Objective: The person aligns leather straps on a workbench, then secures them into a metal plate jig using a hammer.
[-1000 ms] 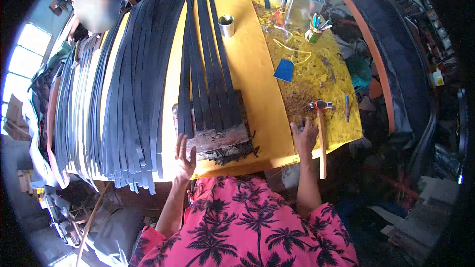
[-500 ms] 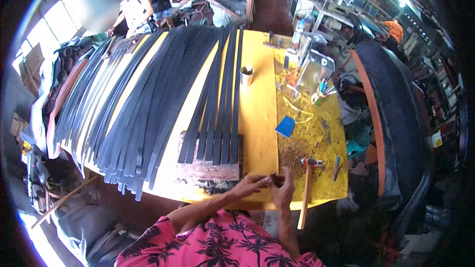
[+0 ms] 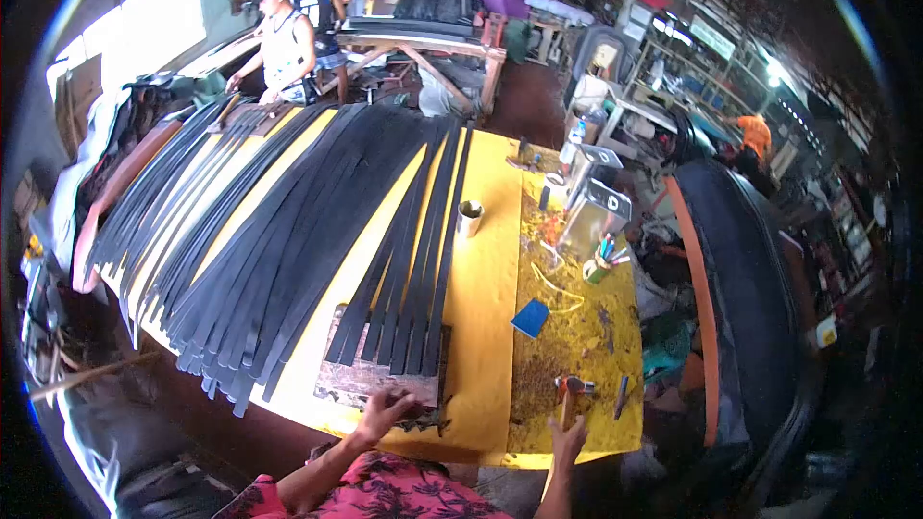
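My left hand [image 3: 387, 415] is over the near edge of a worn wooden board [image 3: 370, 386]. Its fingers are bent around something small and dark that I cannot make out. The ends of several black straps [image 3: 413, 327] lie side by side on that board. On the right, my right hand [image 3: 567, 439] is closed around the wooden handle of a hammer [image 3: 574, 385], whose head rests on the stained part of the yellow table [image 3: 486, 365]. A thin dark tool [image 3: 622, 397] lies just right of the hammer head.
Many more black straps [image 3: 288, 231] cover the table's left side. A can [image 3: 469, 218], a blue piece [image 3: 531, 317], a pen holder [image 3: 598, 267] and metal containers [image 3: 596, 216] stand or lie farther off. People [image 3: 288, 43] work at the back left; another person in orange [image 3: 756, 137] is far right.
My hands, together over a small dark thing before, have moved apart. The left went to the board, the right to the hammer handle. The view has tilted up.
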{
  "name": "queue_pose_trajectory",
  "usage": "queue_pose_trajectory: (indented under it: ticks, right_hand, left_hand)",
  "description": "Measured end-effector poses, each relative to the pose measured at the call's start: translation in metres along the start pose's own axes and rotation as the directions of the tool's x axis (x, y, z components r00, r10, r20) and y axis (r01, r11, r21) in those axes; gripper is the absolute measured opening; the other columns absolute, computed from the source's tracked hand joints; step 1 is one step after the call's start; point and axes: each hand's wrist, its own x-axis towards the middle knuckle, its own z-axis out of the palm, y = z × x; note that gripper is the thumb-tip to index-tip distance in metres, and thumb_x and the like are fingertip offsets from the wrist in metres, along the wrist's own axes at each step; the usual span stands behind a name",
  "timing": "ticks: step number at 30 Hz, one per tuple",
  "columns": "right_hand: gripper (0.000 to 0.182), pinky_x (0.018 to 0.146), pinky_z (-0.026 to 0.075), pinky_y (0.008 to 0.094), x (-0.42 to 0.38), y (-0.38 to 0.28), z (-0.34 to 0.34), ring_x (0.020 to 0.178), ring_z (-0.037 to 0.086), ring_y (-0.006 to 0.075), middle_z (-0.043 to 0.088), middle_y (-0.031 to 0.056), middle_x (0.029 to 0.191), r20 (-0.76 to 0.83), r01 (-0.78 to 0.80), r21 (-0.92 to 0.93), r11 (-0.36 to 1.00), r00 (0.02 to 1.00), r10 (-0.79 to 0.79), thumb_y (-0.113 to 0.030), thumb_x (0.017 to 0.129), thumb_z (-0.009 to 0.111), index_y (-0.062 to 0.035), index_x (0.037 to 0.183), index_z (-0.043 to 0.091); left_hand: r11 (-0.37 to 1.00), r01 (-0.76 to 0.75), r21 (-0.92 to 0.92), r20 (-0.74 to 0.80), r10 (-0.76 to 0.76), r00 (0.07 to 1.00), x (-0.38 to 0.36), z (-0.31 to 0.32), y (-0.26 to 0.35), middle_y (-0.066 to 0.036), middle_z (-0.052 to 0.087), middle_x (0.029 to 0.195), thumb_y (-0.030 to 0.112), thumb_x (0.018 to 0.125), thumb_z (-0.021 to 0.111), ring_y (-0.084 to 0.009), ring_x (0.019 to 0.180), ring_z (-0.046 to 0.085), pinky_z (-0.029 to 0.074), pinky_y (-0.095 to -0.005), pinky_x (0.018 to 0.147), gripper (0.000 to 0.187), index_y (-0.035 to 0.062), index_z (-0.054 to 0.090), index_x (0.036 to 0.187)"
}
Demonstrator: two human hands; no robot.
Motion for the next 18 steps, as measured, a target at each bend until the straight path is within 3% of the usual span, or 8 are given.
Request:
queue_pose_trajectory:
  ticks: [5, 7, 8, 10, 12, 13, 14, 18]
  right_hand:
    - [0.068, 0.088, 0.045, 0.052, 0.015, -0.001, -0.003, 0.104, 0.054, 0.0433, 0.052, 0.0273, 0.114, 0.232, -0.054, -0.025, 0.998, 0.971, 0.059, -0.035, 0.084, 0.071, 0.0034, 0.133, 0.042]
    - [0.056, 0.083, 0.047, 0.0512, 0.026, 0.017, 0.018, 0.103, 0.055, 0.0433, 0.055, 0.026, 0.112, 0.189, -0.14, 0.075, 0.987, 0.974, 0.124, -0.032, 0.091, 0.063, 0.0054, 0.128, 0.045]
    - [0.047, 0.078, 0.049, 0.0508, 0.018, -0.002, 0.001, 0.096, 0.059, 0.0422, 0.058, 0.0255, 0.106, 0.124, -0.042, 0.008, 0.999, 0.991, 0.04, -0.031, 0.094, 0.058, 0.0066, 0.121, 0.049]
    - [0.039, 0.072, 0.05, 0.0509, 0.019, -0.028, -0.017, 0.082, 0.064, 0.0418, 0.065, 0.0245, 0.089, 0.068, -0.111, 0.149, 0.983, 0.992, 0.102, -0.03, 0.086, 0.067, 0.0041, 0.103, 0.06]
    - [0.033, 0.058, 0.049, 0.0439, 0.027, -0.03, -0.024, 0.062, 0.066, 0.0328, 0.064, 0.0189, 0.068, 0.118, -0.106, 0.251, 0.962, 0.99, 0.078, -0.028, 0.089, 0.065, 0.0044, 0.083, 0.064]
    - [0.036, 0.05, 0.045, 0.0405, 0.03, -0.02, -0.015, 0.053, 0.062, 0.0244, 0.061, 0.0153, 0.064, 0.024, 0.078, 0.206, 0.975, 0.996, -0.085, -0.03, 0.091, 0.064, 0.0041, 0.08, 0.062]
    - [0.039, 0.046, 0.041, 0.0373, 0.029, -0.003, -0.014, 0.046, 0.053, 0.0189, 0.052, 0.0068, 0.057, 0.095, 0.078, 0.262, 0.962, 0.99, -0.106, -0.035, 0.092, 0.064, 0.0017, 0.082, 0.057]
    - [0.034, 0.04, 0.036, 0.0307, -0.062, -0.083, -0.047, 0.042, 0.042, 0.0133, 0.038, -0.0016, 0.059, 0.221, -0.097, 0.542, 0.834, 0.975, -0.03, -0.037, 0.096, 0.058, -0.005, 0.088, 0.051]
  left_hand:
    - [0.967, 0.139, -0.211, -0.178, -0.178, 0.968, -0.033, -0.053, 0.007, -0.006, 0.068, 0.093, 0.029, 0.092, 0.067, -0.0121, 0.086, 0.064, 0.053, -0.0272, 0.078, 0.033, -0.002, 0.063, 0.105]
    - [0.969, 0.174, -0.174, -0.181, -0.205, 0.962, -0.039, -0.073, -0.007, -0.006, 0.067, 0.094, 0.029, 0.093, 0.066, -0.0124, 0.088, 0.063, 0.052, -0.0273, 0.08, 0.032, -0.0004, 0.062, 0.105]
    - [0.953, 0.131, -0.273, -0.186, -0.186, 0.965, -0.045, -0.076, 0.006, -0.007, 0.067, 0.094, 0.029, 0.094, 0.064, -0.0133, 0.088, 0.063, 0.052, -0.0277, 0.08, 0.031, 0.0, 0.062, 0.106]
    - [0.925, 0.104, -0.366, -0.158, -0.173, 0.972, -0.052, -0.093, 0.017, -0.01, 0.066, 0.098, 0.027, 0.097, 0.059, -0.0212, 0.095, 0.065, 0.053, -0.0347, 0.087, 0.032, -0.0033, 0.058, 0.109]
    - [0.908, 0.14, -0.395, -0.156, -0.216, 0.964, -0.052, -0.111, 0.02, -0.01, 0.065, 0.103, 0.027, 0.098, 0.057, -0.021, 0.097, 0.064, 0.052, -0.0339, 0.087, 0.031, -0.0017, 0.058, 0.109]
    - [0.879, 0.169, -0.445, -0.156, -0.262, 0.952, -0.054, -0.114, 0.035, -0.01, 0.065, 0.105, 0.027, 0.098, 0.057, -0.0205, 0.097, 0.064, 0.052, -0.0334, 0.087, 0.03, -0.0011, 0.058, 0.11]
    - [0.902, 0.171, -0.396, -0.162, -0.252, 0.954, -0.054, -0.125, 0.027, -0.009, 0.065, 0.106, 0.028, 0.097, 0.058, -0.0196, 0.098, 0.064, 0.053, -0.0329, 0.086, 0.03, -0.0003, 0.058, 0.11]
    - [0.962, 0.112, -0.249, -0.137, -0.15, 0.979, -0.03, -0.169, 0.037, -0.006, 0.064, 0.103, 0.035, 0.092, 0.066, -0.0139, 0.094, 0.062, 0.051, -0.0291, 0.083, 0.039, 0.0024, 0.06, 0.113]
